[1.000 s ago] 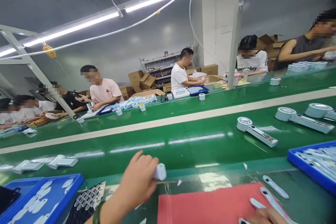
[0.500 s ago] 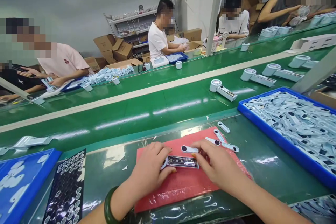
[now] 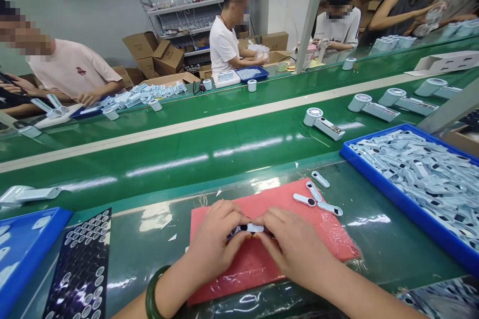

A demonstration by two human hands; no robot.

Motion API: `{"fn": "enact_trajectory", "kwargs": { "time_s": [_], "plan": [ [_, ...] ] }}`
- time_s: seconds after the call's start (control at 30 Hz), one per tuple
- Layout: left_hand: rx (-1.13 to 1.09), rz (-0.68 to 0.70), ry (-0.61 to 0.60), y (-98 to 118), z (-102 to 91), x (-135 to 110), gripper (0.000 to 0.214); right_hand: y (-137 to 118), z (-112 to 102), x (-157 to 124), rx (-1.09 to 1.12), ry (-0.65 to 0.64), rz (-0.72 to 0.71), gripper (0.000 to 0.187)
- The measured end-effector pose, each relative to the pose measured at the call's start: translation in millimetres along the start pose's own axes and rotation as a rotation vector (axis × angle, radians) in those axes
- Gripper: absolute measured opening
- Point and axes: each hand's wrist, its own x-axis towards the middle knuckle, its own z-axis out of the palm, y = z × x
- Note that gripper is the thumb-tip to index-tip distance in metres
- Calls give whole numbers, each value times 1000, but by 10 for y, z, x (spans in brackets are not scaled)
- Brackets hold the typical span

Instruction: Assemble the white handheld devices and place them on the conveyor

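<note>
part: small pale-blue part with a dark face, pinched between both your hands over the red mat
axis: long axis runs left-right across your view, roughly level; which end is the head, can't tell, your fingers cover both ends
left hand: your left hand comes in from lower left, palm down, knuckles up, fingertips curled onto the part's left end; green bangle on that wrist
right hand: your right hand comes in from lower right, forearm angled across the mat corner, thumb and fingers closed on the part's right end
grip: both hands clamped on the part, fingertips nearly meeting over it
mat: lies on the near bench edge, wrapped in clear film
loose pieces: 3 pale-blue covers on the mat's far right corner and just off it, apart from your hands
right tray: blue tray full of pale-blue covers, right of the mat
left side: black sticker sheet beside a 2nd blue tray
belt: green conveyor beyond the mat, carrying assembled units
others: people seated along the far side of the line
</note>
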Motion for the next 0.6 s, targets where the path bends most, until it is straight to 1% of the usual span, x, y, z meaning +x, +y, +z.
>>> {"fn": "enact_trajectory", "kwargs": {
  "time_s": [0.1, 0.17, 0.23, 0.3, 0.33, 0.37, 0.43, 0.47, 0.53, 0.6],
  "plan": [
    [-28, -82, -21, 24, 0, 2, 15, 32, 29, 15, 133, 45, 30, 11],
    [-28, -100, -25, 36, -1, 14, 14, 68, 69, 28, 284, 75, 82, 15],
    [-15, -66, -7, 41, -2, 10, 13, 100, 99, 21, 430, 63, 131, 18],
    [33, 7, 17, 51, 3, -34, 14, 109, 100, -14, 480, 16, 162, 19],
    [70, 35, 23, 61, 12, -74, 14, 105, 91, -41, 458, -13, 170, 23],
    [113, 47, 24, 77, 27, -124, 15, 95, 79, -71, 412, -40, 172, 31],
    [203, 31, 23, 121, 80, -238, 21, 66, 60, -129, 298, -99, 148, 48],
    [244, 19, 25, 148, 117, -292, 24, 52, 59, -151, 247, -127, 129, 52],
    [318, 18, 53, 199, 197, -372, 28, 33, 74, -177, 174, -151, 98, 47],
    [375, 34, 83, 236, 263, -405, 27, 30, 102, -187, 143, -135, 78, 39]
  ]
}}
